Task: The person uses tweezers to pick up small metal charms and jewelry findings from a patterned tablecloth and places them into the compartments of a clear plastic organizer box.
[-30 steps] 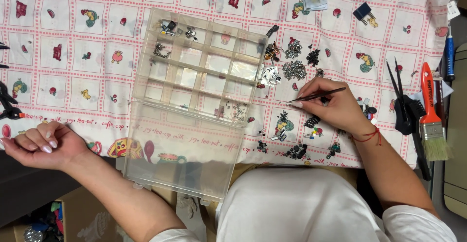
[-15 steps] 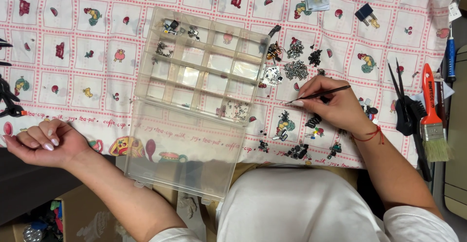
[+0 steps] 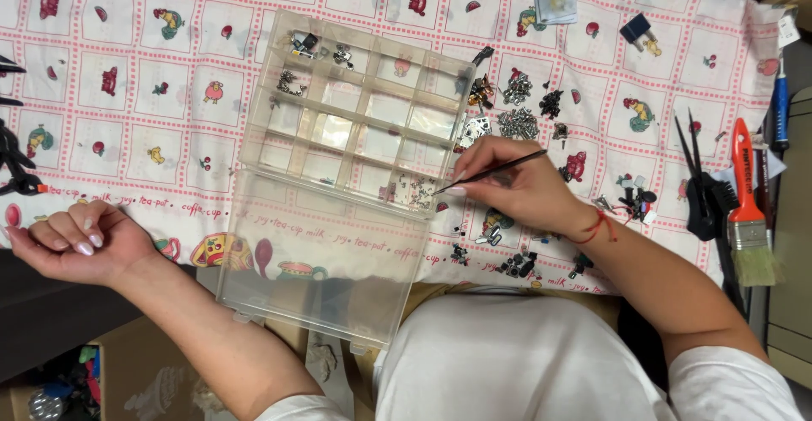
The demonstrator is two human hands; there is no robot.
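Left hand curled, right hand pinching.

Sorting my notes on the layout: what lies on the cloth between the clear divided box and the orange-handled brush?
In the head view, the right hand with tweezers, heaps of small metal parts, and black tools lie between the box and the brush.
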